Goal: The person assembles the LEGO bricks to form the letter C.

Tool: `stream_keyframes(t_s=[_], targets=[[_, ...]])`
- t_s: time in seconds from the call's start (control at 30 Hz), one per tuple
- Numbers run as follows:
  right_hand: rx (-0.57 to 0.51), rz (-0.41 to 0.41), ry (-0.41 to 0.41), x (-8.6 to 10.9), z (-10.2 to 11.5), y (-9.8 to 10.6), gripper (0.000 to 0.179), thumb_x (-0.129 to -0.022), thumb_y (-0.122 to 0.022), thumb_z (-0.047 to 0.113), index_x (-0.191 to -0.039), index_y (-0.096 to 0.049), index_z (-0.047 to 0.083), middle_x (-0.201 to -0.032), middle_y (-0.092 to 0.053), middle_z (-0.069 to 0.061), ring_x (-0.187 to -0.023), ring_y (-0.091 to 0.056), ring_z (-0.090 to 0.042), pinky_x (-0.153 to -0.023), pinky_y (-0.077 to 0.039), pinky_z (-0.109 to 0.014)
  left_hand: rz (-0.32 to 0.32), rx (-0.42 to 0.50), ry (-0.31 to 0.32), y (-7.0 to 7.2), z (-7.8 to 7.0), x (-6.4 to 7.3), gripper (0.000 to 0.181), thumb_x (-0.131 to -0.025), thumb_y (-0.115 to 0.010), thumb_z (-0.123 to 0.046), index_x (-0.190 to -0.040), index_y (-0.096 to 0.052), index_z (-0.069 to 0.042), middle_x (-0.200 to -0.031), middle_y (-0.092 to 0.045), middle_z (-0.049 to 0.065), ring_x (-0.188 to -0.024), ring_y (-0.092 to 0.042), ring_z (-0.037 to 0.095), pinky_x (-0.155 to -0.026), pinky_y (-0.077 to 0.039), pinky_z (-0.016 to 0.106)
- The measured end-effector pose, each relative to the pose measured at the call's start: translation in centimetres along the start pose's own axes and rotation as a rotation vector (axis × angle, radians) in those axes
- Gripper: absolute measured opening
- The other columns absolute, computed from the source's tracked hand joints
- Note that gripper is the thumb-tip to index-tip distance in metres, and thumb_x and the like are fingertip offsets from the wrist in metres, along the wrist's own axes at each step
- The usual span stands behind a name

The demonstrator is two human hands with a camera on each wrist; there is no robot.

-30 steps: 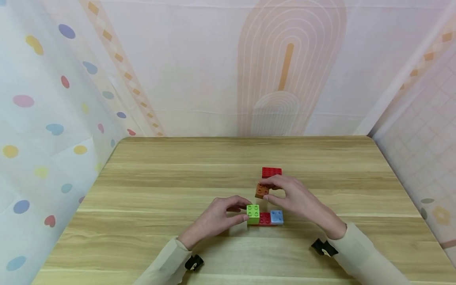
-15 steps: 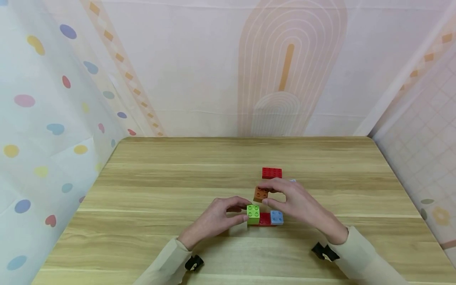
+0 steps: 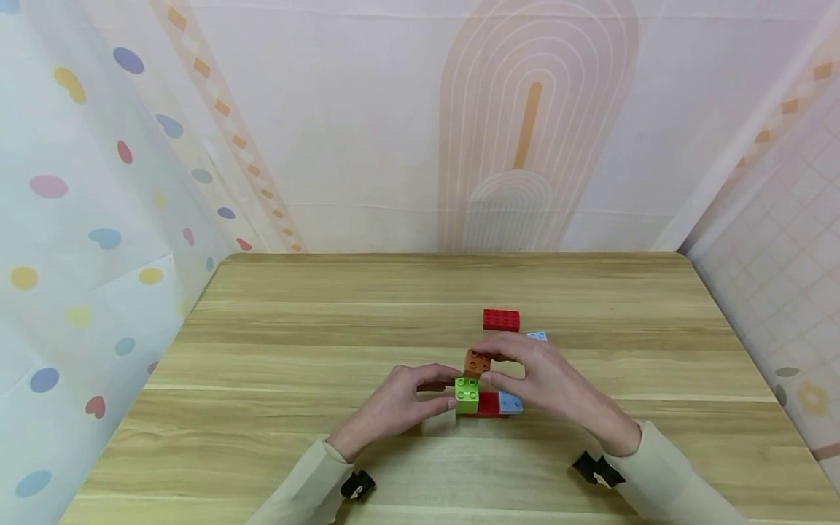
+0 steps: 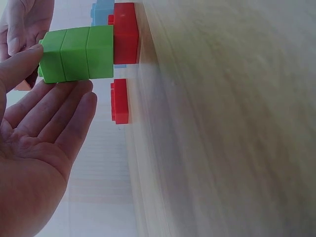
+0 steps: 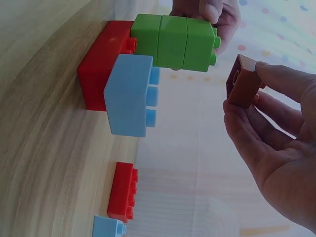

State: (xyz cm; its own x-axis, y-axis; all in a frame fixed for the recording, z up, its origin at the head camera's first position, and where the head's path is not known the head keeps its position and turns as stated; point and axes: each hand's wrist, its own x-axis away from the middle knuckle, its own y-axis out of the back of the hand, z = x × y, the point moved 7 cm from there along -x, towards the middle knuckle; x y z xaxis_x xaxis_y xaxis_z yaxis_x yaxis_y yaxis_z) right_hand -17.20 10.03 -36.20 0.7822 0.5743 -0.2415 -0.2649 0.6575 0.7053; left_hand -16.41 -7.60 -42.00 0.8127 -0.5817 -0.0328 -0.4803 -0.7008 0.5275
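Observation:
Three green toy building bricks (image 5: 173, 42) are stacked on one end of a red brick (image 5: 96, 74) on the table. A light blue brick (image 5: 127, 96) sits on the red brick's other end. My left hand (image 3: 403, 399) holds the top of the green stack between thumb and fingers. In my right hand (image 3: 547, 372) an orange-brown brick (image 5: 245, 83) is pinched by thumb and fingertips, tilted, with its hollow underside partly showing. It hovers just above the green stack, apart from it in the right wrist view.
A loose red brick (image 3: 502, 320) lies farther back on the wooden table (image 3: 315, 328). Beside it, a second light blue brick (image 3: 537, 336) is partly hidden behind my right hand. A patterned cloth (image 3: 354, 146) hangs along the table's back edge.
My right hand has carried the orange-brown brick toward me and slightly left, closer over the green stack. The second light blue brick has come into view behind it. The left hand stays put.

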Motion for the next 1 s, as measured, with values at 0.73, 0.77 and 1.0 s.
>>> stream_keyframes(t_s=[0.73, 0.77, 1.0], targets=[[-0.017, 0.018, 0.074, 0.3, 0.6, -0.7, 0.034, -0.089, -0.077, 0.019, -0.122, -0.068, 0.018, -0.121, -0.063, 0.009, -0.115, -0.055, -0.011, -0.095, -0.051, -0.035, -0.005, -0.017, -0.001, 0.0, 0.0, 0.1, 0.039, -0.094, -0.07, -0.025, -0.129, -0.064, -0.01, -0.126, -0.066, 0.003, -0.112, -0.064, 0.018, -0.095, -0.05, 0.027], [-0.019, 0.02, 0.079, 0.3, 0.6, -0.8, 0.034, -0.089, -0.077, 0.019, -0.122, -0.068, 0.018, -0.121, -0.063, 0.009, -0.115, -0.055, -0.011, -0.095, -0.051, -0.035, -0.004, -0.02, 0.0, 0.0, 0.0, 0.1, 0.039, -0.094, -0.07, -0.025, -0.129, -0.064, -0.01, -0.127, -0.066, 0.003, -0.112, -0.064, 0.018, -0.095, -0.05, 0.027], [-0.037, 0.024, 0.115, 0.3, 0.8, -1.3, 0.034, -0.089, -0.077, 0.017, -0.121, -0.068, 0.015, -0.119, -0.064, 0.008, -0.11, -0.06, -0.01, -0.092, -0.053, -0.034, -0.004, -0.023, -0.001, -0.1, 0.0, 0.1, 0.039, -0.095, -0.069, -0.025, -0.13, -0.064, -0.009, -0.127, -0.066, 0.003, -0.112, -0.064, 0.017, -0.095, -0.05, 0.027]])
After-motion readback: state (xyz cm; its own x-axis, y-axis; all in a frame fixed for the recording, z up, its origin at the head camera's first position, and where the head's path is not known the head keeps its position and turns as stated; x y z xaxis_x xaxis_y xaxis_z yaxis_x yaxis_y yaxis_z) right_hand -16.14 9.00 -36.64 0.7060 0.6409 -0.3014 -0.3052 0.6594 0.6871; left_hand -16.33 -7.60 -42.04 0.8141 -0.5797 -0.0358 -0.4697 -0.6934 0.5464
